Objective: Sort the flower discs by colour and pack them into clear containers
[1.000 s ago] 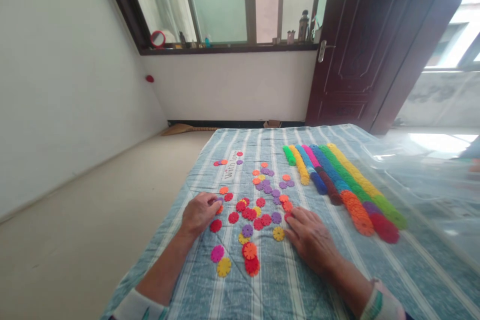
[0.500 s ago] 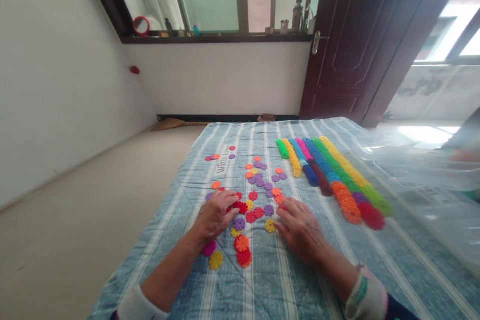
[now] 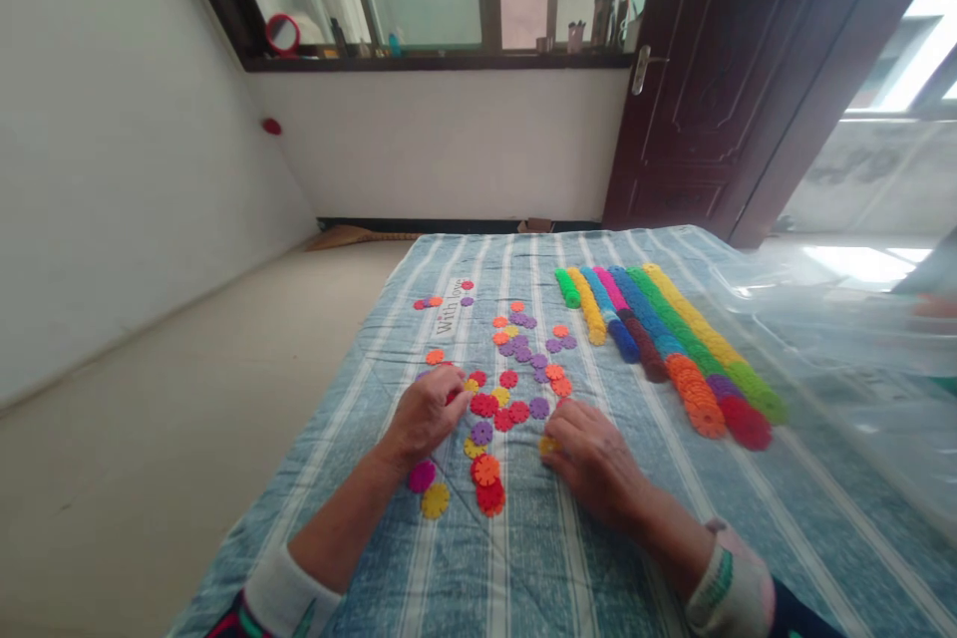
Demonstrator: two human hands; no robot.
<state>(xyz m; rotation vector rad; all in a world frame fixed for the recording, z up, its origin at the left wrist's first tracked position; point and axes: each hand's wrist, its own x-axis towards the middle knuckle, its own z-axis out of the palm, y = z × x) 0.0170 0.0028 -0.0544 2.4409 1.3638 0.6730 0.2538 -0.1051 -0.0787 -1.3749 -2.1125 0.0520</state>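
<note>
Loose notched plastic discs, such as a purple one (image 3: 539, 408) and an orange one (image 3: 485, 470), lie scattered on the striped cloth (image 3: 523, 578) between my hands. My left hand (image 3: 425, 419) is closed at the left edge of the scatter, with a bit of a red disc (image 3: 452, 398) showing between thumb and fingers. On the right, my right hand (image 3: 598, 459) has its thumb and fingertips closed on a yellow disc (image 3: 548, 446), partly covered by them. Nearest my left wrist are a magenta disc (image 3: 422, 476) and a yellow disc at the front.
Overlapping rows of discs sorted by colour, including an orange row (image 3: 695, 394) and a blue row (image 3: 641, 304), lie on the right. Beyond them is a clear plastic container (image 3: 837, 349), blurred. Printed lettering (image 3: 451, 307) marks the cloth at the far left.
My left hand has drawn its fingers together and off the red disc in the middle. My right fingertips have come down onto the yellow disc. The view has shifted slightly.
</note>
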